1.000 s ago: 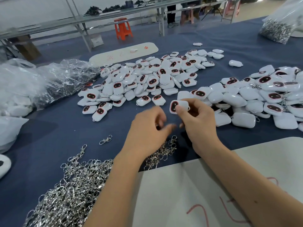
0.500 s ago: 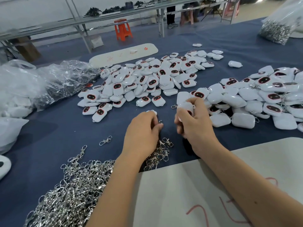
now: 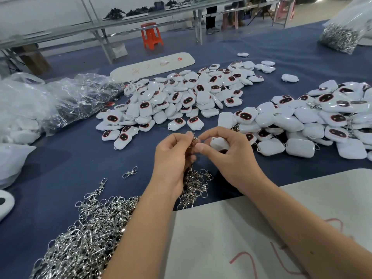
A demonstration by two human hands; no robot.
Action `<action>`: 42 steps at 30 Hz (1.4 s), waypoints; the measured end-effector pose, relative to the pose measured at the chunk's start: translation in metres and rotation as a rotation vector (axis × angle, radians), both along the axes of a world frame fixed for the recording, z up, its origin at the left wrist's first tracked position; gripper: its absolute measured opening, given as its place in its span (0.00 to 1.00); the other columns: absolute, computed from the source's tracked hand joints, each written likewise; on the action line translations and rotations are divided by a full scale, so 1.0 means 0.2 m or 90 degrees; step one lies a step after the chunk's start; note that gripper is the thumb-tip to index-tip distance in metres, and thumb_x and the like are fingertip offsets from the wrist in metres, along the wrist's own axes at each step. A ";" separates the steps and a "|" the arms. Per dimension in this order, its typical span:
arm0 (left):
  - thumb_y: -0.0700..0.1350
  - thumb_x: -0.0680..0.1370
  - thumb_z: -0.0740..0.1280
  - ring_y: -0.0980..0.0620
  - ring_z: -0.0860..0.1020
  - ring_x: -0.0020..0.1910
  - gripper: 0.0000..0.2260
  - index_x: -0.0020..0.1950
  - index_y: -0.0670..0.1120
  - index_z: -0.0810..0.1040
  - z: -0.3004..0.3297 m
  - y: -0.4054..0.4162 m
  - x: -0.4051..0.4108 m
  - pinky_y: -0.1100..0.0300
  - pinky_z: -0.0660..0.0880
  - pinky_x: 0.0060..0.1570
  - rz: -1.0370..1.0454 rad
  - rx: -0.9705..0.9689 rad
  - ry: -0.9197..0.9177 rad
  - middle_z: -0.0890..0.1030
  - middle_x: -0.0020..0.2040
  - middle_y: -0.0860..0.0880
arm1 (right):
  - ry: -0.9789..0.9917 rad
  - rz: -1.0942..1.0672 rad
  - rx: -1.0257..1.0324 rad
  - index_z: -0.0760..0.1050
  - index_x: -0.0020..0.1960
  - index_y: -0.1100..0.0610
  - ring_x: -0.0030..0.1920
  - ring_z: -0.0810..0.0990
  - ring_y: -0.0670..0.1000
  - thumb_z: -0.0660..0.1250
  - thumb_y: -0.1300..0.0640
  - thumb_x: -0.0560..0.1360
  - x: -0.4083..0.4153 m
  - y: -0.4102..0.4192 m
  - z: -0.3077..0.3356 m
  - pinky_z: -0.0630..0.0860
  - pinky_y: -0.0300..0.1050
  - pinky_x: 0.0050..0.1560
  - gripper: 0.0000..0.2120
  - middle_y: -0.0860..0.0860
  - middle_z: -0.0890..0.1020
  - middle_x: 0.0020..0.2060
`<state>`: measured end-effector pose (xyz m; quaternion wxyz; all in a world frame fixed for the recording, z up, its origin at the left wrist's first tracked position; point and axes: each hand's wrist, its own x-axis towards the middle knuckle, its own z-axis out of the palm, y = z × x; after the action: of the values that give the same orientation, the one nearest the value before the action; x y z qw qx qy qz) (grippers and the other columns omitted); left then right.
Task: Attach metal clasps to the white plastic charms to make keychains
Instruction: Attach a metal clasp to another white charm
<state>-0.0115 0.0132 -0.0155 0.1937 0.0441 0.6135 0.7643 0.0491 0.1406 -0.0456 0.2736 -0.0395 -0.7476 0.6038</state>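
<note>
While my left hand (image 3: pixel 171 156) pinches a metal clasp (image 3: pixel 194 140) at its fingertips, my right hand (image 3: pixel 231 158) pinches it too, with a white charm (image 3: pixel 218 142) curled inside its fingers.

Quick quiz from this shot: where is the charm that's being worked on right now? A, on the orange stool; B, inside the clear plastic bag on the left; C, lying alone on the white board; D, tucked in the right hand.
D: the white charm sits inside the curled right hand, while the left hand pinches a metal clasp beside it.
</note>
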 end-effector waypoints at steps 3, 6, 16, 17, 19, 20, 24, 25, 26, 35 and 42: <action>0.41 0.82 0.68 0.53 0.79 0.35 0.13 0.38 0.46 0.76 0.01 0.00 0.01 0.63 0.75 0.34 -0.020 0.012 0.021 0.83 0.37 0.47 | -0.001 -0.043 -0.035 0.85 0.45 0.50 0.40 0.83 0.58 0.77 0.59 0.76 0.00 0.00 0.00 0.80 0.47 0.45 0.05 0.50 0.87 0.37; 0.39 0.81 0.69 0.53 0.80 0.37 0.13 0.36 0.46 0.78 0.01 0.00 0.01 0.64 0.76 0.36 -0.025 0.025 0.020 0.83 0.39 0.46 | 0.001 -0.048 -0.049 0.86 0.45 0.49 0.38 0.83 0.45 0.76 0.62 0.77 0.00 0.01 0.01 0.79 0.38 0.42 0.08 0.46 0.87 0.38; 0.36 0.80 0.69 0.52 0.81 0.35 0.13 0.36 0.45 0.80 0.01 -0.02 0.00 0.64 0.79 0.36 -0.011 0.054 0.005 0.83 0.38 0.45 | -0.042 -0.070 -0.012 0.83 0.43 0.50 0.29 0.74 0.44 0.72 0.60 0.79 0.00 0.02 0.01 0.72 0.37 0.32 0.07 0.47 0.80 0.30; 0.36 0.80 0.68 0.52 0.81 0.35 0.12 0.37 0.44 0.80 0.01 -0.02 -0.01 0.64 0.79 0.36 -0.012 0.067 -0.003 0.84 0.38 0.44 | -0.046 -0.056 -0.019 0.83 0.44 0.51 0.28 0.74 0.45 0.72 0.59 0.80 0.00 0.02 0.01 0.72 0.39 0.31 0.06 0.49 0.80 0.30; 0.36 0.81 0.68 0.52 0.82 0.36 0.13 0.36 0.45 0.80 0.01 -0.02 -0.01 0.64 0.79 0.37 -0.018 0.091 -0.016 0.84 0.38 0.44 | -0.049 -0.018 -0.033 0.84 0.48 0.51 0.28 0.75 0.47 0.72 0.57 0.80 0.01 0.02 0.01 0.74 0.40 0.30 0.04 0.54 0.81 0.31; 0.37 0.81 0.68 0.52 0.82 0.36 0.14 0.36 0.45 0.80 0.01 -0.02 -0.01 0.64 0.79 0.37 -0.023 0.097 -0.020 0.84 0.38 0.45 | -0.047 -0.003 -0.041 0.85 0.49 0.51 0.28 0.74 0.48 0.72 0.57 0.80 0.01 0.02 0.01 0.75 0.41 0.29 0.04 0.57 0.82 0.33; 0.38 0.80 0.69 0.53 0.80 0.37 0.10 0.38 0.45 0.79 0.01 -0.02 0.00 0.64 0.77 0.36 -0.037 0.072 -0.012 0.84 0.40 0.45 | -0.055 -0.018 -0.051 0.85 0.43 0.50 0.27 0.73 0.47 0.74 0.58 0.78 0.00 0.03 0.00 0.73 0.40 0.28 0.06 0.57 0.82 0.31; 0.39 0.80 0.69 0.53 0.80 0.37 0.09 0.39 0.45 0.79 0.01 -0.01 0.00 0.64 0.76 0.36 -0.035 0.064 -0.005 0.84 0.41 0.44 | -0.058 -0.023 -0.062 0.84 0.42 0.51 0.27 0.73 0.47 0.75 0.58 0.78 0.00 0.03 0.00 0.73 0.39 0.28 0.07 0.55 0.82 0.31; 0.39 0.80 0.69 0.53 0.80 0.38 0.09 0.40 0.44 0.79 0.01 -0.01 0.00 0.64 0.75 0.36 -0.033 0.060 0.003 0.84 0.42 0.44 | -0.060 -0.024 -0.073 0.84 0.41 0.51 0.27 0.73 0.46 0.75 0.58 0.78 0.00 0.03 0.00 0.72 0.39 0.29 0.07 0.53 0.82 0.31; 0.41 0.80 0.71 0.54 0.79 0.41 0.08 0.40 0.47 0.83 -0.01 -0.01 0.01 0.61 0.74 0.40 -0.022 0.026 0.046 0.83 0.42 0.49 | -0.092 0.007 -0.121 0.85 0.45 0.49 0.27 0.74 0.47 0.75 0.58 0.78 0.00 0.04 0.02 0.73 0.38 0.29 0.05 0.48 0.80 0.30; 0.41 0.78 0.72 0.53 0.77 0.43 0.06 0.41 0.47 0.85 -0.02 -0.01 -0.01 0.60 0.74 0.41 -0.008 0.016 0.049 0.81 0.43 0.46 | -0.076 -0.015 -0.127 0.84 0.41 0.52 0.27 0.72 0.47 0.76 0.57 0.77 0.00 0.04 0.02 0.70 0.35 0.30 0.06 0.61 0.85 0.38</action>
<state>-0.0128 0.0103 -0.0200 0.1740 0.0794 0.6107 0.7684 0.0490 0.1481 -0.0412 0.2308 -0.1113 -0.6982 0.6684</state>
